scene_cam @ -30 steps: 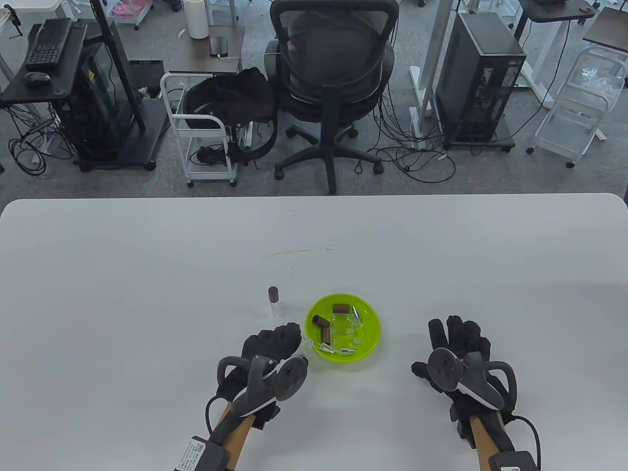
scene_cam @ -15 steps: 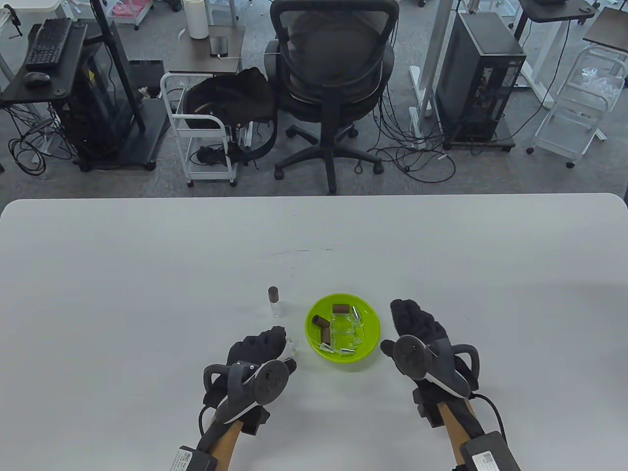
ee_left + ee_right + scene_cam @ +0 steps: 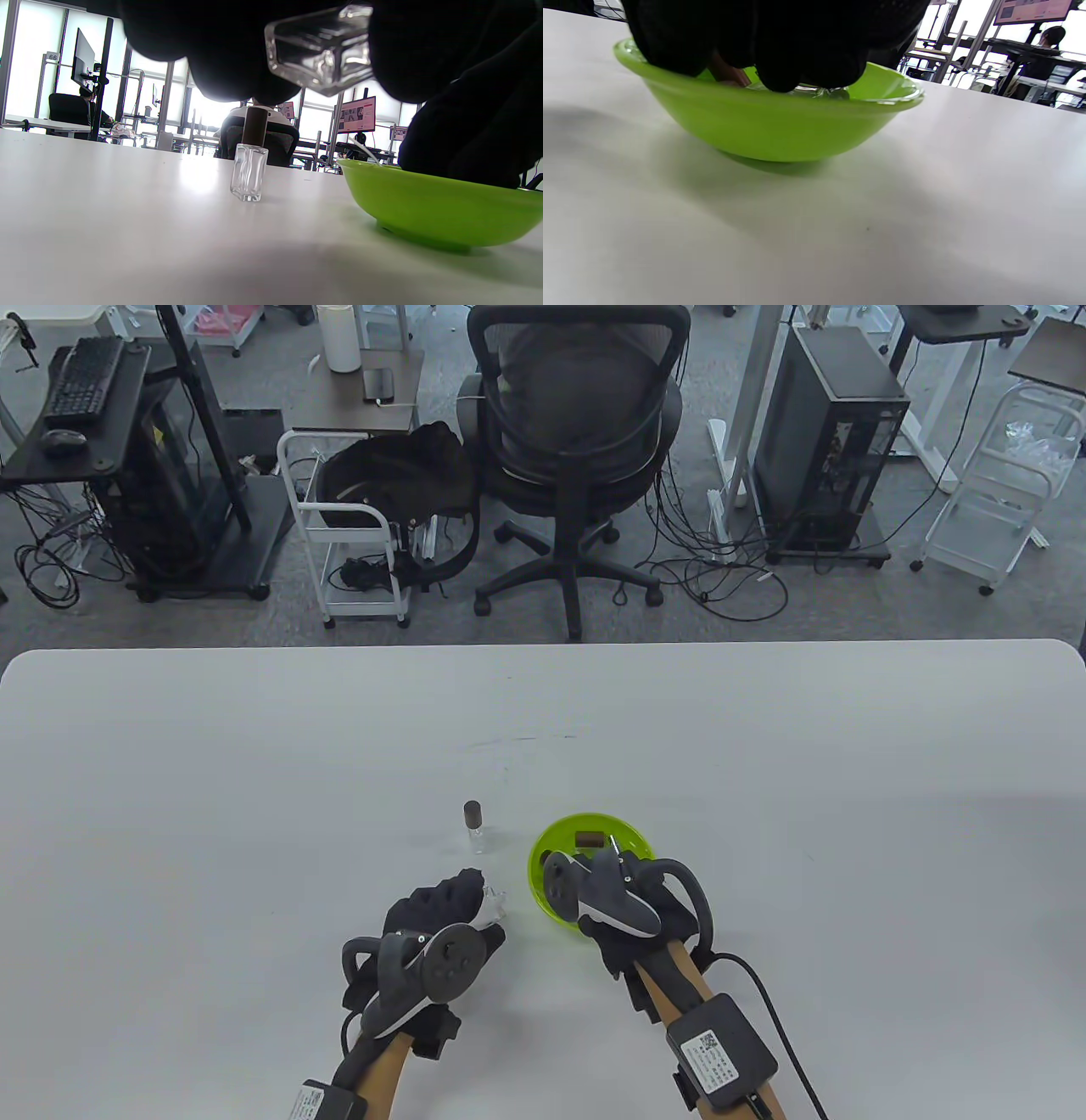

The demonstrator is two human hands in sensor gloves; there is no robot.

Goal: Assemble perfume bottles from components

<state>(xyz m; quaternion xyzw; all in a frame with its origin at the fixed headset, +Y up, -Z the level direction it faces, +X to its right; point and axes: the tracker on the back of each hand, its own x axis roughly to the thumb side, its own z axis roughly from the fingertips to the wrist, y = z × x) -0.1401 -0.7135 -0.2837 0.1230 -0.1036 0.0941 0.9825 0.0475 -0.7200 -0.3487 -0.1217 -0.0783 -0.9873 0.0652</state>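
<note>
Fingers of right hand seemingly dip past green bowl's rim.

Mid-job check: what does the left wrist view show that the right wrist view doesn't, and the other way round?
Left wrist view only: the empty glass bottle pinched in the left hand, held clear of the table, and the finished capped bottle standing upright beyond it. Right wrist view only: the right hand's fingers dipped inside the bowl among clear parts; whether they grip anything is hidden. Both: the green bowl on the white table.

Overhead view faces the table; low wrist views share the bowl.
</note>
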